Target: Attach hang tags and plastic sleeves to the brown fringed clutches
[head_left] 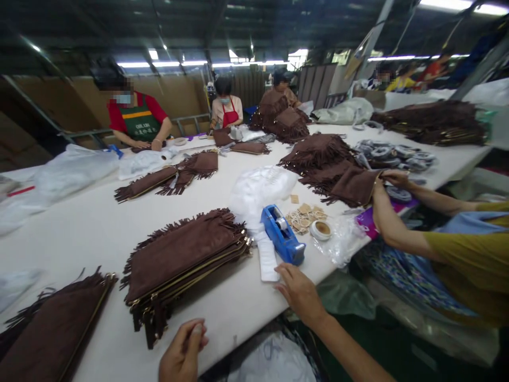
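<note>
My right hand (300,294) has its fingers apart at the near end of a white folded strip (267,257), beside a blue tape dispenser (282,233). Low in the view, my left hand (183,350) is closed, thumb against the curled fingers; whatever it may hold is too small or hidden to make out. A stack of brown fringed pouches (183,254) with gold zippers lies just beyond it. At the lower left is another brown pouch pile (51,329). Crumpled white film (260,188) spreads behind the dispenser.
Tan tags (304,217) and a tape roll (320,229) lie right of the dispenser. A co-worker's hands (382,196) hold a brown pouch (352,185) at the right. Several people work across the white table (159,209). Its near edge runs below my hands.
</note>
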`<state>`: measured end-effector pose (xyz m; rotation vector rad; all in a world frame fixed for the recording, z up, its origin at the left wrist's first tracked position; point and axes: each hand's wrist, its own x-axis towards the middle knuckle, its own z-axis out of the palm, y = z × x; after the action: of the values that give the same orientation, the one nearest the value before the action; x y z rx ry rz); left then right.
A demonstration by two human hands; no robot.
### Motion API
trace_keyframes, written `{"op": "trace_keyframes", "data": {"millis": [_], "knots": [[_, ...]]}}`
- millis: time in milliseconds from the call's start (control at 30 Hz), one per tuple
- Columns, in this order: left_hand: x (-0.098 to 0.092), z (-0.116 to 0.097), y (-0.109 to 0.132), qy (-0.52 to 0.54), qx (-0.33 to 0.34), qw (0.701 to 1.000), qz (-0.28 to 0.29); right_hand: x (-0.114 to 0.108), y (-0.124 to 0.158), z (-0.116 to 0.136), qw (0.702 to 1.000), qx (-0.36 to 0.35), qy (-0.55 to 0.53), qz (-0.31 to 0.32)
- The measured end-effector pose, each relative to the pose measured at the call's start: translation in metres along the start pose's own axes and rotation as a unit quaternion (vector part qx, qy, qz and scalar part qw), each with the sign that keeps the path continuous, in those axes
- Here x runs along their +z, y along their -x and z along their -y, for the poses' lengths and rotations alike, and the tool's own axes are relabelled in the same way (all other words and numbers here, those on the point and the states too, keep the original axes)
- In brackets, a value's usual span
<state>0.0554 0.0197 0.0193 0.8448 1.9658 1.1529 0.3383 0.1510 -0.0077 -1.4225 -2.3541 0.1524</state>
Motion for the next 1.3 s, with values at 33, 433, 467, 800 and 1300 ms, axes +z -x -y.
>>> {"op": "trace_keyframes", "data": {"millis": [33,433,467,800,1300], "knots": [[0.018,-0.012,0.001,-0.009,0.019,0.999,0.04,0.004,-0.005,-0.001,0.999,-0.028,0.025,0.009],[0.134,-0.059,-0.032,-0.112,0.222,0.957,0.147,0.034,-0.018,-0.023,1.0,0.017,-0.001,-0.025],[0.142,-0.06,-0.034,-0.121,0.241,0.954,0.134,0.034,-0.017,-0.024,0.998,0.038,-0.034,-0.03],[0.191,-0.05,-0.055,-0.186,0.319,0.909,0.194,0.021,-0.018,-0.031,0.956,0.12,-0.266,0.036],[0.192,-0.045,-0.054,-0.159,0.304,0.924,0.169,0.013,-0.012,-0.027,0.99,0.032,-0.137,-0.018]]}}
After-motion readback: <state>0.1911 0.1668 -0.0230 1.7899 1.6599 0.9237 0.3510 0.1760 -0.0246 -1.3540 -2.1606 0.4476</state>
